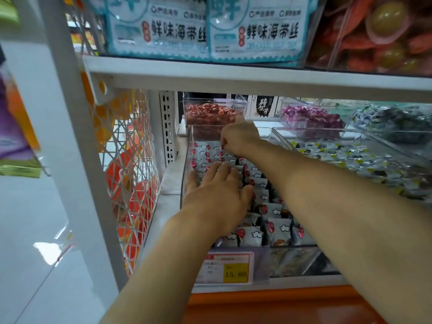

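Head view: our left hand (pixel 217 195) presses flat, fingers straight, on the white snack packets (pixel 257 235) in the clear bin (pixel 294 256); beyond it our right hand (pixel 238 136) pinches one. Rows under both hands look tidy, the nearer ones loose.

Bright, even shop light comes from above. My left hand (pixel 217 197) throws only a faint shadow on the sachets (pixel 278 228). Glare streaks the floor (pixel 44 249). Edges bend and smear; the top packets (pixel 254 29) look soft.
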Tool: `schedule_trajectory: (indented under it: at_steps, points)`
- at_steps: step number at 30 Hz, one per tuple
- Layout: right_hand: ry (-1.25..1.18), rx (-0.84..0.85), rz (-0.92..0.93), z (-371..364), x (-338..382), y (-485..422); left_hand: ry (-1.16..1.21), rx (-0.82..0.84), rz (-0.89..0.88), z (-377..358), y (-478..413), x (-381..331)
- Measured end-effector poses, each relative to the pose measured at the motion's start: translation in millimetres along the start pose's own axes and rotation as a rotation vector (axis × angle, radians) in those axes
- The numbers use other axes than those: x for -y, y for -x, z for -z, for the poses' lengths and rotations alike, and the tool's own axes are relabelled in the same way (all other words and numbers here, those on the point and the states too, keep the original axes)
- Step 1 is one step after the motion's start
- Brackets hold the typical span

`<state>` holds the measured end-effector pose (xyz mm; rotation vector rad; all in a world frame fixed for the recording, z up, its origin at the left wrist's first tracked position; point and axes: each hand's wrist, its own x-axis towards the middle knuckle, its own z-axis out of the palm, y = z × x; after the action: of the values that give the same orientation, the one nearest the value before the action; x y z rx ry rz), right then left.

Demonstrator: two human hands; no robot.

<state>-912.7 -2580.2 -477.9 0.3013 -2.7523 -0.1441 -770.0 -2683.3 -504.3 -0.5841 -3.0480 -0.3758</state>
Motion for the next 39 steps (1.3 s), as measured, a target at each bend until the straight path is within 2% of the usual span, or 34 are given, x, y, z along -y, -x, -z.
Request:
schedule_trajectory:
  at_steps: [3, 6, 11, 14, 17, 23, 27, 33, 37, 39]
  points:
    - [-0.058, -0.012, -0.036, 5.2, -0.3, -4.0, 0.022, -0.006, 0.01, 1.2, 0.8, -1.1]
    - [-0.307, -0.101, -0.128, 24.1, -9.8, -2.7, 0.033, -0.024, 0.023, 5.0, 3.8, -2.5]
    - [-0.631, -0.522, -0.306, 47.8, -21.3, 56.1, 0.143, -0.173, 0.022, 15.1, 13.2, -10.3]
    - [-0.934, -0.607, -0.39, 58.9, -19.1, 105.1, 0.301, -0.36, 0.043, 20.2, 24.1, -16.9]
    - [-1.139, -0.546, -0.445, 67.8, -14.6, 152.6, 0.464, -0.413, 0.103, 24.3, 38.0, -19.1]
    - [-1.634, -0.379, -0.525, 80.9, -15.1, 213.6, 0.769, -0.314, 0.092, 29.2, 59.8, -20.5]
    - [-1.906, -0.237, -0.596, 80.9, -22.4, 231.0, 1.113, -0.234, 0.129, 29.0, 64.9, -16.9]
    - [-2.061, -0.021, -0.613, 83.1, -28.5, 233.5, 1.637, -0.107, 0.19, 27.5, 61.4, -17.6]
    - [-2.103, 0.126, -0.488, 82.2, -31.7, 233.2, 1.811, -0.15, 0.276, 24.6, 56.8, -15.0]
    - [-2.148, 0.162, -0.409, 82.2, -32.5, 234.0, 1.802, -0.187, 0.292, 23.5, 55.0, -15.3]
